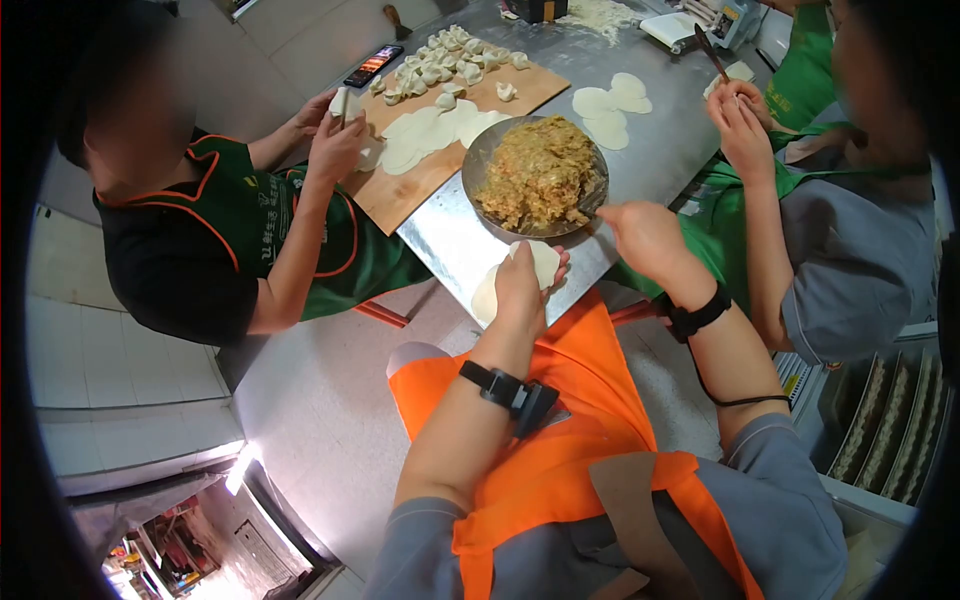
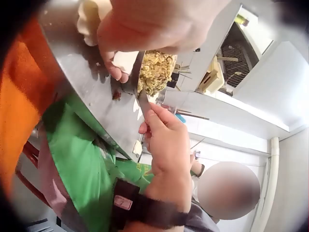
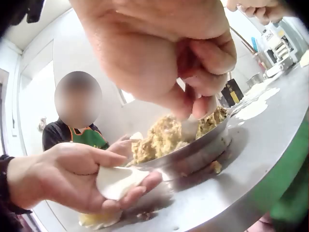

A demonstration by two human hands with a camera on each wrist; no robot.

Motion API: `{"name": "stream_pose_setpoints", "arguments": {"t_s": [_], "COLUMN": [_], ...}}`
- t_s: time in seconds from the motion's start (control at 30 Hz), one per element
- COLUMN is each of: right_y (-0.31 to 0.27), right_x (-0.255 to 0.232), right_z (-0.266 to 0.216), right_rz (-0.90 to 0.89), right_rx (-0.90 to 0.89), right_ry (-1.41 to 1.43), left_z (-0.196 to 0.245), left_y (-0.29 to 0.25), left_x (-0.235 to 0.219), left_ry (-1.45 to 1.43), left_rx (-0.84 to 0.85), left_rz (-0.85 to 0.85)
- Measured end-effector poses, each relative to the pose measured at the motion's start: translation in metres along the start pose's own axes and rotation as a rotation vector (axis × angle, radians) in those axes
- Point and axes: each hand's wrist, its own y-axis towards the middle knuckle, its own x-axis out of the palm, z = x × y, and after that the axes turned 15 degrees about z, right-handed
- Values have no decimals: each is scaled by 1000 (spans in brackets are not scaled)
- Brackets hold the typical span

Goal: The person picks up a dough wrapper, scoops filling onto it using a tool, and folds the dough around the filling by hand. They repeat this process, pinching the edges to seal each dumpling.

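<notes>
My left hand (image 1: 522, 285) holds a round dumpling wrapper (image 1: 545, 262) cupped on its fingers at the near edge of the steel table (image 1: 450, 240). In the right wrist view the left hand (image 3: 72, 176) has its thumb at the wrapper's (image 3: 118, 181) rim. A small stack of wrappers (image 1: 485, 297) lies under it. My right hand (image 1: 640, 235) pinches a thin flat spatula (image 2: 143, 104), whose tip reaches into the minced filling (image 1: 540, 172) in a metal bowl (image 1: 478, 160). The right hand (image 3: 193, 92) hovers over the bowl's (image 3: 193, 157) rim.
A wooden board (image 1: 400, 195) with flat wrappers and several folded dumplings (image 1: 445, 65) lies beyond the bowl, a phone (image 1: 373, 65) beside it. A person in a green apron (image 1: 250, 230) works at the left, another (image 1: 790, 190) at the right. More wrappers (image 1: 610, 105) lie on the table.
</notes>
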Motion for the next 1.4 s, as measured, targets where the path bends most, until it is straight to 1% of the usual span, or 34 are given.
{"name": "stream_pose_setpoints", "arguments": {"t_s": [0.1,0.2,0.3,0.33,0.43,0.47,0.57,0.7,0.8,0.9,0.93,0.97,1.0,1.03,1.13,1.2,1.23,1.3,1.33,1.4], "right_y": [-4,-17,-36,-43,-43,-38,-18,-7,-13,-27,-36,-45,-50,-53,-62,-65,-65,-69,-69,-67], "right_x": [0,-6,-2,-5,-1,-3,3,18,14,3,7,7,0,-7,-9,-15,-17,-13,-14,-27], "right_z": [-9,-30,-48,-53,-42,-36,-20,-11,-20,-41,-45,-50,-58,-65,-65,-77,-81,-78,-78,-72], "right_rz": [-28,-61,89,51,19,61,124,115,14,-64,51,80,70,62,111,65,40,-69,-123,-206], "right_rx": [34,117,20,22,-19,-25,8,-91,-13,162,55,29,7,-15,13,274,406,446,465,390], "right_ry": [115,451,489,384,500,521,374,278,515,644,604,497,424,350,479,786,936,948,954,864], "left_z": [11,28,39,40,41,40,37,36,42,42,45,48,50,50,50,50,50,51,52,54], "left_y": [7,0,-9,-8,-5,-1,8,8,-2,-2,-7,-16,-22,-22,-25,-28,-31,-38,-43,-49], "left_x": [4,18,19,17,8,5,3,5,7,5,6,6,5,1,-13,-18,-19,-18,-18,-19], "left_ry": [18,24,24,3,-36,-28,-7,23,64,79,72,68,63,-6,-180,-253,-278,-331,-333,-340], "left_rx": [-63,-165,-119,-132,-157,-160,-158,-143,-156,-187,-156,-126,-97,-109,-131,-123,-147,-192,-165,-107], "left_rz": [-50,27,60,61,83,99,106,58,45,83,97,113,128,102,28,-23,-69,-161,-160,-153]}}
